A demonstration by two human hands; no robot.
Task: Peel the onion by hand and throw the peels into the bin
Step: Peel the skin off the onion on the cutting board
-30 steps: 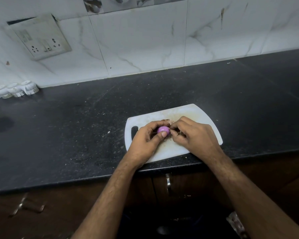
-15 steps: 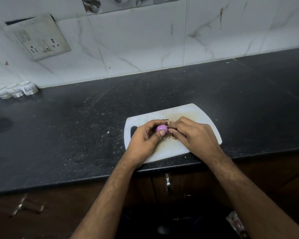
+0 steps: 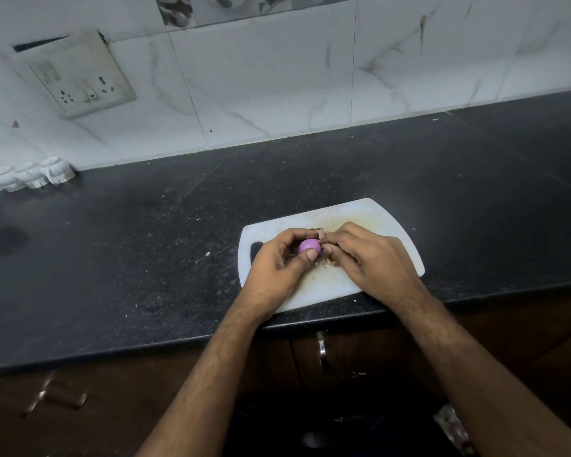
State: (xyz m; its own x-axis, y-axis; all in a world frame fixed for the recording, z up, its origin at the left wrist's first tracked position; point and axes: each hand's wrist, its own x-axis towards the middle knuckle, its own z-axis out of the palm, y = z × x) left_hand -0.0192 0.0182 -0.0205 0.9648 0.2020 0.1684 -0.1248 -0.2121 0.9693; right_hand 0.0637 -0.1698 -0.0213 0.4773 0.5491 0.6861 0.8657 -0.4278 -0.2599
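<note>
A small purple onion (image 3: 308, 246) sits between my two hands just above the white cutting board (image 3: 381, 215). My left hand (image 3: 277, 268) grips it, fingers curled over the top and thumb on its near side. My right hand (image 3: 368, 262) is curled against the onion's right side, its fingertips pinching a brown peel (image 3: 320, 232) at the onion's top. Loose brown peel bits (image 3: 327, 262) lie on the board under the hands. No bin is in view.
The board lies near the front edge of a black speckled counter (image 3: 145, 258). Small white jars (image 3: 30, 174) stand at the far left by the tiled wall. A switch plate (image 3: 80, 77) hangs on the wall. Dark cabinet doors with a metal handle (image 3: 321, 347) are below.
Both hands have stayed on the board. The onion has turned a little in my left hand, and my right fingers have shifted up to the peel at its top.
</note>
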